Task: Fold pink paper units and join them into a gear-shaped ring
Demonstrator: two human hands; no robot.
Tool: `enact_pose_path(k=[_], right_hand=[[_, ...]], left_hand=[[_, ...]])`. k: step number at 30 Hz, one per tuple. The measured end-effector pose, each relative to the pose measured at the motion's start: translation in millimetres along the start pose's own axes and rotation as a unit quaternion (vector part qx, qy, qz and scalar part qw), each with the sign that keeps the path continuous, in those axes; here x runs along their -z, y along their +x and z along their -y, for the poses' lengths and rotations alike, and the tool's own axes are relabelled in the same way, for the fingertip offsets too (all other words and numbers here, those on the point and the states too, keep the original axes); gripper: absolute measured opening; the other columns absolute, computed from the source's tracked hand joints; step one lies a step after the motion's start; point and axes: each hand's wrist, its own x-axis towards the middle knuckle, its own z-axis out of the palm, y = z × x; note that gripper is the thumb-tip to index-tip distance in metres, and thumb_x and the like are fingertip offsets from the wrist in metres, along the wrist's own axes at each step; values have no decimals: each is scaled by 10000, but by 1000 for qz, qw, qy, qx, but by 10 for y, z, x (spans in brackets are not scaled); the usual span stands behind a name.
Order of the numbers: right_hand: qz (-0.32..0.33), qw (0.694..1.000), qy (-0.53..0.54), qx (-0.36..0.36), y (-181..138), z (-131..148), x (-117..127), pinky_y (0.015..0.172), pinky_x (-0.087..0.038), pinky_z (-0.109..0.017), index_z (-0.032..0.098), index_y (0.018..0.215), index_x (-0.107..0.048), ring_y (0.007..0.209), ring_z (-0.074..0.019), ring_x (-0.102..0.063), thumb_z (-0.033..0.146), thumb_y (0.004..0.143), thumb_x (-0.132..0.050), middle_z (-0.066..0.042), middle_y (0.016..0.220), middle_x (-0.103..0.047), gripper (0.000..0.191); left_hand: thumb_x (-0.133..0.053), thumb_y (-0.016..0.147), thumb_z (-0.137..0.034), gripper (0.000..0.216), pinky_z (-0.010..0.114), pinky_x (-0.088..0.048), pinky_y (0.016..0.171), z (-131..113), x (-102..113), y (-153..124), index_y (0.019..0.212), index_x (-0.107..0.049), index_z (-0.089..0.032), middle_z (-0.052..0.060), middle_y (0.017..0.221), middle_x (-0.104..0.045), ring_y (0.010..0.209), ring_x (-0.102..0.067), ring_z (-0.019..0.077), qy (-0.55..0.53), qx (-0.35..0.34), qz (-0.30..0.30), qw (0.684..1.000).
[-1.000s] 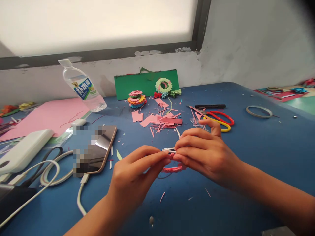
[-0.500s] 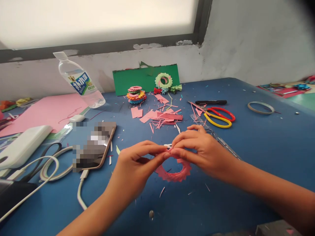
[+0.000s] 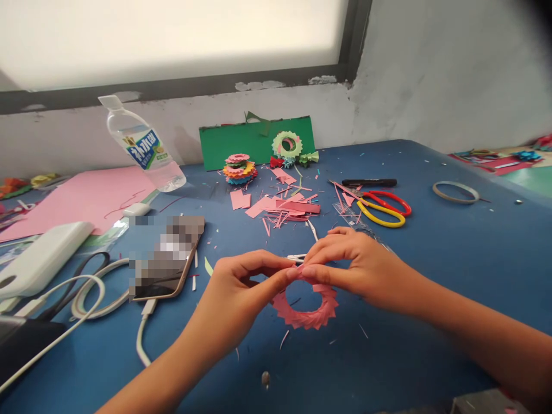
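Note:
A pink folded-paper ring (image 3: 305, 318) with a jagged outer edge hangs between my hands over the blue table. My left hand (image 3: 248, 284) pinches its upper left part between thumb and fingers. At the top of the ring, my right hand (image 3: 351, 259) pinches the paper, its thumb almost touching the left thumb. The fingers cover the upper part of the ring. Just behind the fingertips shows a white-handled tool (image 3: 296, 259), partly hidden. Pink paper scraps and thin strips (image 3: 282, 208) lie beyond my hands.
Red-and-yellow-handled scissors (image 3: 382, 210), a black pen (image 3: 370, 182) and a clear ruler (image 3: 353, 215) lie on the right, near a tape ring (image 3: 456, 192). A phone (image 3: 170, 259), cables, power bank (image 3: 47, 259) and water bottle (image 3: 144, 144) stand left. Finished paper rings (image 3: 240, 169) sit behind.
The pink ring's lower edge has swung a little downward, showing more of its face. Both hands keep their pinch on it, with the right fingers slightly shifted.

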Motion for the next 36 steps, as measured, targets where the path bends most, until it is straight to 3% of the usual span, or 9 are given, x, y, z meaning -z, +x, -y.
enact_pose_path(k=[6, 12, 17, 21, 27, 31, 36], right_hand=[[43, 997, -69, -8, -7, 6, 19, 972, -165, -375, 194, 579, -615, 725, -89, -580, 279, 880, -518, 70, 703, -646, 327], [10, 997, -66, 25, -7, -11, -14, 953, -210, -402, 220, 729, -668, 755, -109, -595, 251, 864, -556, 48, 789, -667, 179], [-77, 996, 20, 26, -15, -11, -24, 860, -388, -334, 236, 881, -670, 902, -153, -597, 313, 830, -594, 5, 929, -669, 120], [-86, 985, 139, -50, -15, -47, -32, 736, -504, -276, 214, 1007, -612, 931, -175, -602, 364, 746, -671, -31, 1001, -644, 307], [-56, 964, 247, -78, 5, -66, -68, 643, -533, -252, 162, 882, -639, 694, -132, -637, 299, 772, -643, -25, 811, -666, 175], [-88, 955, 273, -75, 5, -32, -107, 642, -551, -246, 162, 853, -648, 713, -135, -634, 237, 752, -654, -23, 797, -660, 126], [-125, 951, 277, -49, 2, -36, -166, 551, -549, -182, 180, 801, -659, 602, -89, -616, 216, 743, -661, 11, 730, -656, 68]], left_hand=[[-670, 725, -289, 99, 184, -473, 506, 52, -24, -5, 738, -714, -201, 18, 727, -692, 651, -609, 145, 43, -34, 4, 998], [-694, 696, -192, 5, 145, -469, 462, 95, -36, -5, 694, -696, -197, 3, 698, -670, 619, -609, 115, 23, -95, -12, 995], [-680, 715, -205, 39, 160, -538, 511, 72, -26, 0, 745, -664, -188, -17, 700, -657, 579, -626, 98, -35, -84, -30, 995], [-694, 711, -216, 84, 126, -528, 508, 69, 1, 19, 739, -630, -168, -27, 683, -643, 568, -625, 79, -59, -72, -76, 993], [-677, 732, -195, 177, 160, -561, 560, 109, -17, 3, 902, -631, -215, -17, 783, -675, 699, -675, 127, -67, -93, -62, 991], [-644, 760, -158, 143, 165, -570, 585, 125, -48, -14, 884, -650, -229, -27, 808, -683, 643, -694, 130, -87, -105, -24, 990], [-656, 745, -138, 156, 157, -572, 567, 123, -49, -13, 870, -665, -230, -33, 782, -683, 626, -696, 133, -85, -110, -38, 990]])
